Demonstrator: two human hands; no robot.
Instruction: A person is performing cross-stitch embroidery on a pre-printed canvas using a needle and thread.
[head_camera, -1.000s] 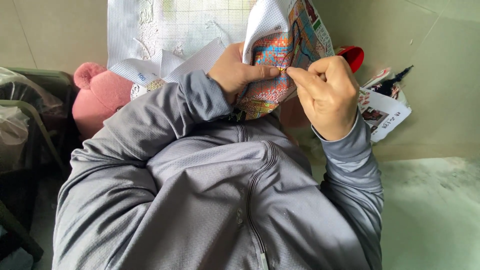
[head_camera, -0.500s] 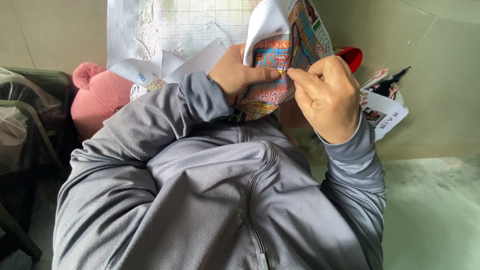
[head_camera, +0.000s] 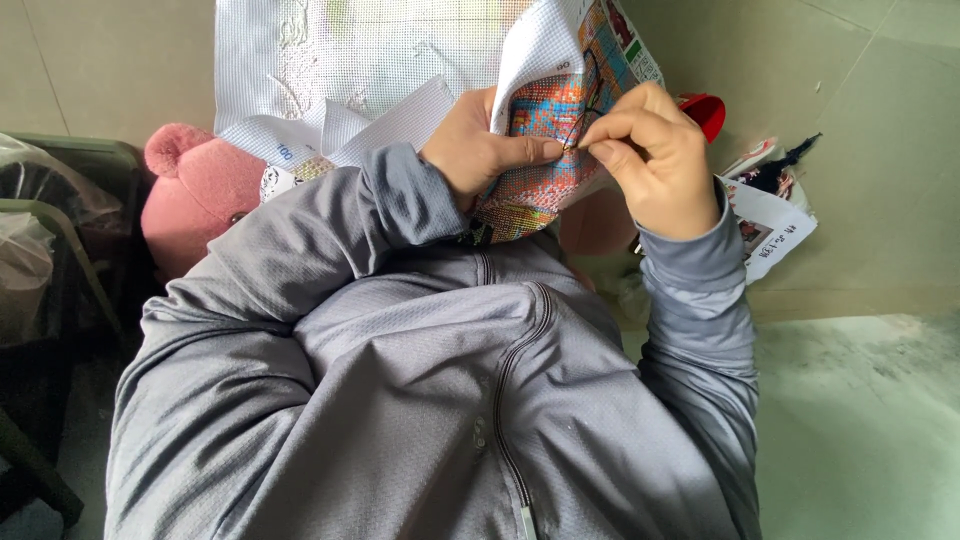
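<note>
A white cross-stitch canvas (head_camera: 400, 60) with a colourful stitched patch (head_camera: 545, 115) hangs over my lap. My left hand (head_camera: 480, 150) grips a folded part of the canvas, thumb pressed on the stitched area. My right hand (head_camera: 650, 155) pinches a thin needle with dark thread (head_camera: 590, 95) at the fabric, right beside my left thumb. Both arms are in grey zip-jacket sleeves.
A pink plush toy (head_camera: 195, 195) lies at my left. A red object (head_camera: 705, 110) and papers with dark thread (head_camera: 770, 205) lie on the right. A dark chair frame with plastic bags (head_camera: 40, 260) stands far left. Pale floor tiles surround me.
My right hand has shifted slightly left, its pinched fingertips now closer to my left thumb on the stitched patch. The canvas stays folded in my left hand.
</note>
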